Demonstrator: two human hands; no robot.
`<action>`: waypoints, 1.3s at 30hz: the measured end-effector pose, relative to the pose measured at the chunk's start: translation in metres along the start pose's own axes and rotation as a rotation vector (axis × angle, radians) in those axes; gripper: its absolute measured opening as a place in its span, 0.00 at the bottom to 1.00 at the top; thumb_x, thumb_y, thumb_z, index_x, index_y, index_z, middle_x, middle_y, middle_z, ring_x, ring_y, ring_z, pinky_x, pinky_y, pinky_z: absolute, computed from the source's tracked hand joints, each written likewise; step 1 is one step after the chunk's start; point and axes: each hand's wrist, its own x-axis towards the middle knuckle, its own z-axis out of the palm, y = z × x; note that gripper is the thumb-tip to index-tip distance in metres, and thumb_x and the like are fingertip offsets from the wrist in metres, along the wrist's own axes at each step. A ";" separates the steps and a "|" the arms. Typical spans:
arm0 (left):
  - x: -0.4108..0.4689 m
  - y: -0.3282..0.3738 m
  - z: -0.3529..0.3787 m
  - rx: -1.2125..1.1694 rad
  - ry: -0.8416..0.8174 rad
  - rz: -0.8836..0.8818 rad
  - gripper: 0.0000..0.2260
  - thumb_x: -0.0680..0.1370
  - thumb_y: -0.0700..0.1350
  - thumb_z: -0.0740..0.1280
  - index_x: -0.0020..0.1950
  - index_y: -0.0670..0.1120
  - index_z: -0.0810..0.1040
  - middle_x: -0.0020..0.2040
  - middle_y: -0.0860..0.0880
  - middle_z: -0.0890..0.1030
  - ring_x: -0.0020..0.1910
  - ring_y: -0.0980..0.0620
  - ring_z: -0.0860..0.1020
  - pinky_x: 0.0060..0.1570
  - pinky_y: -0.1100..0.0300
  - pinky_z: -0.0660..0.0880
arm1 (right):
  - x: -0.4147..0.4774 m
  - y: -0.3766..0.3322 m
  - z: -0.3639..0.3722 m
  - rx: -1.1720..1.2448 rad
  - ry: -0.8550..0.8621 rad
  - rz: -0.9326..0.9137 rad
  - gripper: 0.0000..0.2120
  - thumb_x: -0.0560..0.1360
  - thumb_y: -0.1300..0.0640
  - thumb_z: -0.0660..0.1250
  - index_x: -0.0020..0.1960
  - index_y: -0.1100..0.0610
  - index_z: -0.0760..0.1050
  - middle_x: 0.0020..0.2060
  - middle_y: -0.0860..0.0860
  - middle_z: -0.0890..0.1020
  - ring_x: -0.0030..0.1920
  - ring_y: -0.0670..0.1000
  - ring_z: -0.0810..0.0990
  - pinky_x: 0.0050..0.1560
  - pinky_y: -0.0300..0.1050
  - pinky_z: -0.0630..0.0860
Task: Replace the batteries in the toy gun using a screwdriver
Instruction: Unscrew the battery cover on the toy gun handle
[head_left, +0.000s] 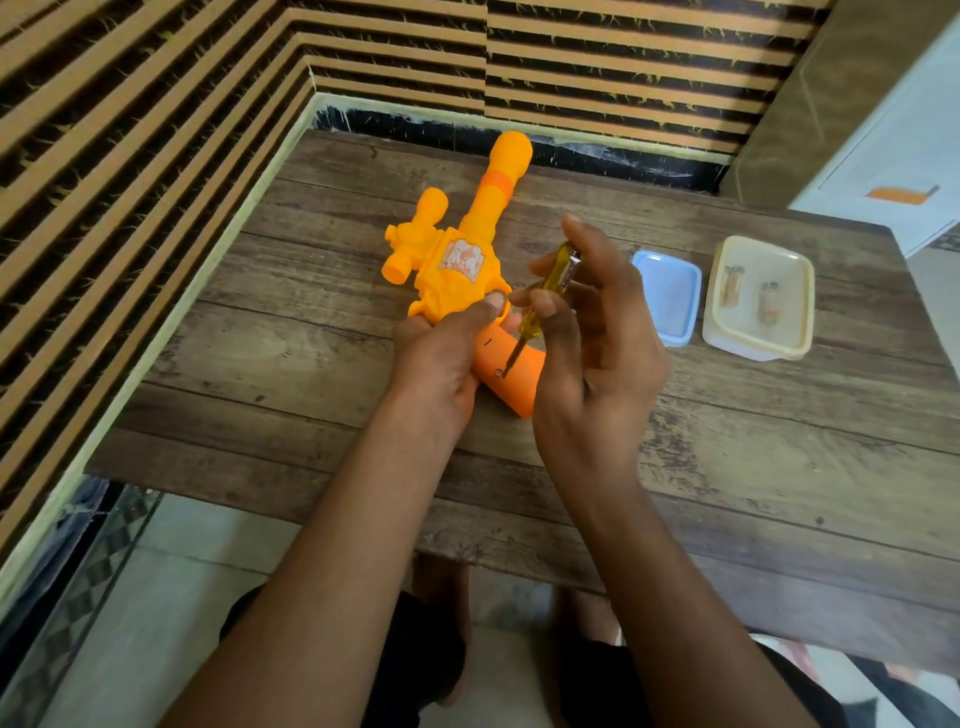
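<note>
Lying flat on the wooden table (311, 364), the toy gun (457, 260) sits near the middle of the tabletop, its long yellow barrel pointing away from the person and its orange grip (514, 389) angled back toward them. A small screw (500, 372) shows on the side of the grip. The tip of the screwdriver (550, 280) rests on that screw, with the shaft tilted up and to the right.

The left hand (441, 358) grips the gun where the body meets the grip, fingers curled round it and the thumb lying by the trigger ring; this hand covers the upper end of the grip. The right hand (608, 353) pinches the screwdriver's clear yellow handle between thumb and fingertips, one finger stretched up beside the handle's top. The right palm hides the stretch of table just right of the grip.

Further right, near the right hand, a pale blue lid (670, 296) lies on the table. Just beside it stands a cream container (800, 291) holding two small pieces, too blurred to name. A striped wall (156, 130) runs along the left and far sides of the table, and a white cabinet (883, 145) stands at the far right corner.
</note>
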 end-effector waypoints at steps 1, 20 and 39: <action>-0.002 0.001 0.001 -0.015 -0.005 -0.006 0.17 0.76 0.31 0.74 0.64 0.38 0.81 0.48 0.42 0.88 0.39 0.50 0.88 0.42 0.51 0.86 | -0.001 0.002 0.000 0.006 0.010 0.005 0.19 0.81 0.74 0.62 0.70 0.65 0.73 0.58 0.60 0.82 0.56 0.57 0.84 0.56 0.51 0.81; 0.017 0.002 -0.012 -0.028 0.045 -0.025 0.19 0.75 0.35 0.74 0.66 0.41 0.81 0.58 0.39 0.86 0.41 0.45 0.88 0.42 0.49 0.86 | 0.019 0.062 -0.002 -0.298 -0.182 -0.212 0.25 0.67 0.81 0.59 0.58 0.67 0.83 0.57 0.59 0.86 0.62 0.55 0.83 0.63 0.43 0.80; 0.009 0.007 -0.016 -0.033 0.099 -0.016 0.19 0.75 0.34 0.74 0.66 0.41 0.79 0.53 0.41 0.88 0.42 0.43 0.88 0.39 0.52 0.85 | 0.032 0.088 0.000 -0.470 -0.584 -0.214 0.13 0.61 0.70 0.63 0.40 0.65 0.85 0.49 0.62 0.87 0.52 0.63 0.86 0.52 0.52 0.83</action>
